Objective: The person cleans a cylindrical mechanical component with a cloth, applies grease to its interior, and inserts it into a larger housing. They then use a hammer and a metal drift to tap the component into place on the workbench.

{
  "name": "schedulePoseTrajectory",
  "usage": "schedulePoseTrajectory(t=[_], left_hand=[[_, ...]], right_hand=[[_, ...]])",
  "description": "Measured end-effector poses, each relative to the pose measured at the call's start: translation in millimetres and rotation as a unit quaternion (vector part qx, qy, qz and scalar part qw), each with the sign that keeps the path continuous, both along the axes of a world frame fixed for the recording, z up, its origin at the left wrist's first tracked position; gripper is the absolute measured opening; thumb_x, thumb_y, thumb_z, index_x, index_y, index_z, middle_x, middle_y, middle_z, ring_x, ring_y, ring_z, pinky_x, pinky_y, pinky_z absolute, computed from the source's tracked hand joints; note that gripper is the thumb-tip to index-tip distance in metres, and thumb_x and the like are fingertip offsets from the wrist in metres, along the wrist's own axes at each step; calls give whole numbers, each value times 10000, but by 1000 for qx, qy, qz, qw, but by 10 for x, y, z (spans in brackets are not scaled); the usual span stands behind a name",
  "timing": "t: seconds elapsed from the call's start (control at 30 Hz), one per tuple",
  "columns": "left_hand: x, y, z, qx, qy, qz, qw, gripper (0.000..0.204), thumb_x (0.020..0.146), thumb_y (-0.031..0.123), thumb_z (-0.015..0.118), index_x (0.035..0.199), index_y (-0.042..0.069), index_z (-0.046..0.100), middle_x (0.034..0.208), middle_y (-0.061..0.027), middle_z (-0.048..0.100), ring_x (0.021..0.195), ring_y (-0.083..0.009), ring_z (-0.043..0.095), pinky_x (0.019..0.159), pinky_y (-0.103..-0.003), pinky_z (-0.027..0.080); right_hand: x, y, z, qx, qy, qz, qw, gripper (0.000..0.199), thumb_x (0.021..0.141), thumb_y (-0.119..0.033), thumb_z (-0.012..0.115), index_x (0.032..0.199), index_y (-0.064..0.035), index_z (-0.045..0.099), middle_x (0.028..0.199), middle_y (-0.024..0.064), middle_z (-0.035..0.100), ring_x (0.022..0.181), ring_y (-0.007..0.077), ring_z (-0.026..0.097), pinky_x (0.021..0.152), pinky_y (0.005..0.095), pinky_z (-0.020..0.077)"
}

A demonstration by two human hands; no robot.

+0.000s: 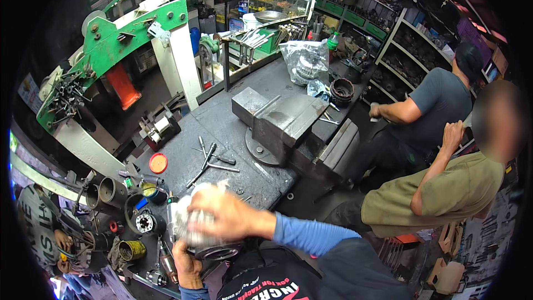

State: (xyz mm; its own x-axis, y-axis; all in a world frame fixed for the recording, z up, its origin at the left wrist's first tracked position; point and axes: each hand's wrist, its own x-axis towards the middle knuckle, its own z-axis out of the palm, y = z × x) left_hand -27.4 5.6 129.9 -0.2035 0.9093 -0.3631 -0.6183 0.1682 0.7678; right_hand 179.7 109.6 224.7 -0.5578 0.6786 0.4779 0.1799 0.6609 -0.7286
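The person's left hand gripped the lower left side of a rounded grey metal housing, which was at the near edge of the workbench, in front of the person's chest. The right hand, blurred, lay curved over the top of the housing; whether its fingers were closed on it or only pressed against it could not be told. Just beyond stood out a three-armed wrench lying on the bench, with a red lid to its left. A large vise stood farther to the right, and past it were a clear plastic bag and a dark ring-shaped part. To the near left stood a yellow can. Two people were on the right, one in an olive shirt, the other in a dark cap.
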Motion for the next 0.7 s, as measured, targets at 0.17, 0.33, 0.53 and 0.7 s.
schedulePoseTrajectory(t=[0.17, 0.33, 0.53, 0.7], left_hand=[[40, 151, -55, 54, 38, -43, 997, 497, 1001, 151, 608, 1473, 7, 542, 1335, -135, 684, 1161, -253, 707, 1001, -406, 584], [177, 212, -76, 22, 36, -32, 999, 457, 978, 159, 728, 1389, 23, 580, 1215, -100, 721, 1081, -222, 713, 950, -381, 581], [354, 204, 70, 32, 145, -61, 987, 298, 991, 198, 783, 1192, 21, 654, 1052, -42, 699, 926, -143, 644, 851, -316, 512], [419, 302, 205, 10, 61, -18, 998, 235, 1011, 195, 746, 1190, 58, 680, 1025, -22, 730, 885, -156, 705, 792, -355, 584]], right_hand=[[72, -87, -322, 62, -78, -27, 995, 418, 879, -263, 764, 1216, -28, 691, 1290, 199, 602, 1176, 416, 582, 976, 507, 514], [-145, -420, -97, 78, -236, -113, 962, 246, 798, -200, 730, 935, 5, 744, 1082, 194, 617, 1101, 362, 590, 877, 503, 534], [162, -332, 107, -27, -310, -41, 950, 277, 830, -232, 726, 955, 9, 782, 1095, 206, 658, 1071, 370, 649, 841, 497, 598], [439, 132, -384, 40, -222, -237, 945, 276, 838, -238, 756, 1007, -21, 743, 1074, 170, 648, 1051, 346, 650, 821, 464, 599]])
